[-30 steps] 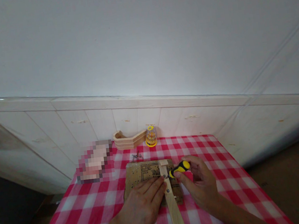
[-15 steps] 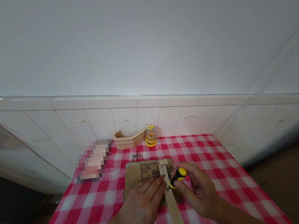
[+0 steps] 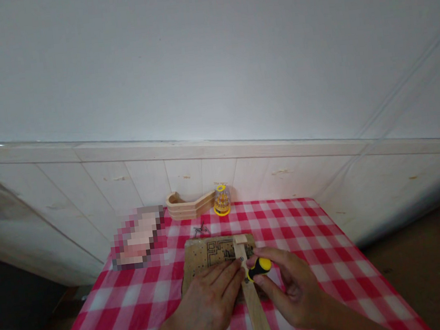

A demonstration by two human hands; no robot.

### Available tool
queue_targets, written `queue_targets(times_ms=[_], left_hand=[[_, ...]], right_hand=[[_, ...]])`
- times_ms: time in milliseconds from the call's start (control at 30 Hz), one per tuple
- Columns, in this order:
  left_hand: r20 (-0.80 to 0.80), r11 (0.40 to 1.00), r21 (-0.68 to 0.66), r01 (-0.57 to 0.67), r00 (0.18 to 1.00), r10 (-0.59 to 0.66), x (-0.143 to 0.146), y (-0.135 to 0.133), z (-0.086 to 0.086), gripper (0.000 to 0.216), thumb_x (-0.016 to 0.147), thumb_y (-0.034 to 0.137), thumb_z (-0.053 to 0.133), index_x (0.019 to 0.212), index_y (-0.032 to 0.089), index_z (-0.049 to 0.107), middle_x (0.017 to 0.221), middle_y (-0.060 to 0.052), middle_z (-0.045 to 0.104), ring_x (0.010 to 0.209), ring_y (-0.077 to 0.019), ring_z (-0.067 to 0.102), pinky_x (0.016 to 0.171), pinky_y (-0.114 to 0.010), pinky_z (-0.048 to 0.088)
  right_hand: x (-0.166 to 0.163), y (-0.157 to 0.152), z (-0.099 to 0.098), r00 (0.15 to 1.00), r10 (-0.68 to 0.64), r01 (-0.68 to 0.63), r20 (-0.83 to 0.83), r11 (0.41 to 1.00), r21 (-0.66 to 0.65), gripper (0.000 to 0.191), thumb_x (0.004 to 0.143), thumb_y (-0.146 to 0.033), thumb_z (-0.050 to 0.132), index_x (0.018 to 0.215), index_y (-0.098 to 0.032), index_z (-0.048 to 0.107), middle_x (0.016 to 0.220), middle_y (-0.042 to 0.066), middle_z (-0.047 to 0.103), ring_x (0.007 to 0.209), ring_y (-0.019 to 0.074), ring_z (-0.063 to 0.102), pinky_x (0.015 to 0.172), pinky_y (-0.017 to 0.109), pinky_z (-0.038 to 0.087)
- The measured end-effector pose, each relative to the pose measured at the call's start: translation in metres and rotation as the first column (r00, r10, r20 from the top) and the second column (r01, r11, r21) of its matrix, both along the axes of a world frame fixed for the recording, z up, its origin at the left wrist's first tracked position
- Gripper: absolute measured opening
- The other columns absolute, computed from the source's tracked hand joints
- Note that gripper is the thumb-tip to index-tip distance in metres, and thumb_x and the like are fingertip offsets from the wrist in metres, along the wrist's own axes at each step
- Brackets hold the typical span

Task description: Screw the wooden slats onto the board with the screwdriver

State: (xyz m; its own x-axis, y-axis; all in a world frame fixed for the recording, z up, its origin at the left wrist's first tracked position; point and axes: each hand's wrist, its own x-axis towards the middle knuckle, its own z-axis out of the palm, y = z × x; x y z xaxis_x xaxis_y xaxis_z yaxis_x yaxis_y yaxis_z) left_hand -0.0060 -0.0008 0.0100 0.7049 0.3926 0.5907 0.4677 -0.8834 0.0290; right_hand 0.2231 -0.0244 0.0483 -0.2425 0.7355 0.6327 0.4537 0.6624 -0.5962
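A black-and-yellow screwdriver is held between the thumb and fingers of my right hand. Its tip meets the wooden strip near a dark screw; the exact contact is hidden by the handle. My left hand lies flat with fingers stretched out, fingertips pressing the strip's left side. Another screw head shows in the strip just above. Under the strip and my left hand sits a brown cardboard piece with black printed lines. A small wooden block is at the strip's far end.
Beyond the cardboard, several loose screws lie on the red-and-white checked tablecloth. A curved wooden piece and a clear, yellow-trimmed bit holder stand against the white wall. A blurred-out item lies at the back left.
The screwdriver handle has tilted and shifted slightly left and down, with my right fingers moving along with it. My left hand, the strip and the cardboard stay in place.
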Motion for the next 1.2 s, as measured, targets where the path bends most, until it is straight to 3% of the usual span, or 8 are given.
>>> queue_targets(times_ms=[633,967,1200], left_hand=[[0.021,1.000,-0.017,-0.017,1.000,0.017,0.001,-0.001,-0.003,0.035,0.107,0.012,0.038,0.133,0.011,0.062,0.129,-0.013,0.073,0.117,-0.0231,0.072,0.101,-0.038,0.060],[0.016,1.000,0.021,-0.019,1.000,0.019,0.001,0.000,-0.005,0.037,0.103,0.006,0.039,0.131,0.010,0.063,0.128,-0.013,0.074,0.115,-0.0233,0.073,0.097,-0.038,0.062],[0.024,0.999,0.030,-0.027,0.999,0.027,0.001,-0.001,-0.003,0.037,0.104,0.007,0.036,0.129,0.010,0.064,0.128,-0.011,0.074,0.114,-0.0228,0.073,0.096,-0.038,0.063]], right_hand=[[-0.006,0.005,-0.004,0.983,-0.093,0.089,-0.161,0.995,-0.033,0.035,0.082,-0.019,0.081,0.110,-0.027,0.061,0.090,0.004,0.074,0.074,0.0209,0.073,0.066,0.032,0.063],[-0.011,0.019,0.000,0.895,-0.181,0.147,-0.407,0.983,-0.114,0.031,0.088,-0.018,0.075,0.115,-0.028,0.063,0.093,0.003,0.076,0.082,0.0194,0.077,0.074,0.031,0.067],[-0.009,0.024,-0.006,0.907,-0.169,0.129,-0.387,0.983,-0.128,0.036,0.086,-0.013,0.076,0.118,-0.028,0.067,0.099,0.004,0.080,0.088,0.0200,0.080,0.079,0.029,0.067]])
